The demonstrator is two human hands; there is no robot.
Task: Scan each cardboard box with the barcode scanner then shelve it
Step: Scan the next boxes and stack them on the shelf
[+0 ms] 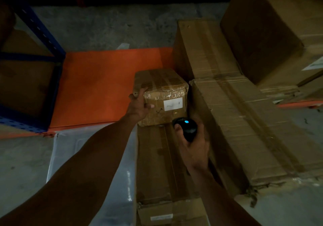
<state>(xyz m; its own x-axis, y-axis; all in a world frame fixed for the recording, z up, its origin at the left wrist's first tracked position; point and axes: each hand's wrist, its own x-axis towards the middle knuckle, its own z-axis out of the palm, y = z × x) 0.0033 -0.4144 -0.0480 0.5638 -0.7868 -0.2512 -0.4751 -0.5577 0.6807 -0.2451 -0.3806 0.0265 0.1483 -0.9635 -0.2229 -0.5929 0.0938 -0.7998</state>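
Gripping a black handheld barcode scanner [186,127], the right hand [194,148] aims at the white label [173,104] on a small taped cardboard box [161,94]. The left hand [139,106] clasps its corner atop a long flat carton [153,164]. Scanning seems underway; next comes lifting toward the orange shelf [97,85].

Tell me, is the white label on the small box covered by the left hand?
No, the left hand grips the small box at its left edge, and the white label on the near face is fully visible.
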